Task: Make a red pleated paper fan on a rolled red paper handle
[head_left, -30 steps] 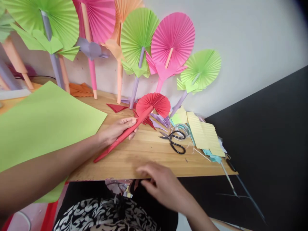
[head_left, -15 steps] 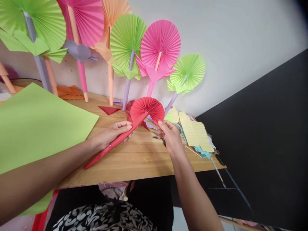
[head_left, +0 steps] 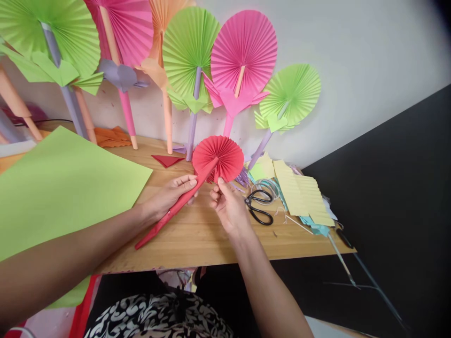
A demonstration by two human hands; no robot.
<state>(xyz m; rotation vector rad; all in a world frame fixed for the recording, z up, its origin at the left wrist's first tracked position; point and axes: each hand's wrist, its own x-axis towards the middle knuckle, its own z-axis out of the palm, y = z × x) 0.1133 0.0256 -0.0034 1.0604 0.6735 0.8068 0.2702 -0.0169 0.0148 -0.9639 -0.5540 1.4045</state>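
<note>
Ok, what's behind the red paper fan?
The pink handle of the pink paper fan above drops behind the red paper fan; its lower end is covered. Purple paper strips peek out past the right edge; whatever else lies behind is hidden.

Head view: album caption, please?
Left hand grips the rolled handle of a red paper fan, right hand pinching its pleated edge, near black-handled scissors.
</note>
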